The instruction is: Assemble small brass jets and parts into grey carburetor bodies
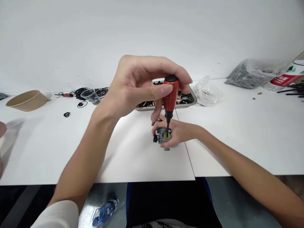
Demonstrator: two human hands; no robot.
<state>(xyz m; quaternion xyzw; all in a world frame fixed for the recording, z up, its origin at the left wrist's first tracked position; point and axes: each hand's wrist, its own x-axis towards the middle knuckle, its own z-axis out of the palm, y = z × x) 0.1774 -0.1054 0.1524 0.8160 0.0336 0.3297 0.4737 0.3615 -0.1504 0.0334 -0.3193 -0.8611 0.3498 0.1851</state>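
My left hand is closed on a red screwdriver with a black cap, held upright. The screwdriver's tip meets the brass-coloured disc inside the round opening of a small metal part. Around that part, which rests on the white table, my right hand is wrapped from the right side. A black knob sticks out at the part's left.
Behind the hands stands a metal tray of small parts. Plastic bags, a grey-filled bag and a large bottle are at right. At left are a tan bowl, a plastic cup and black rings; another person's hand shows.
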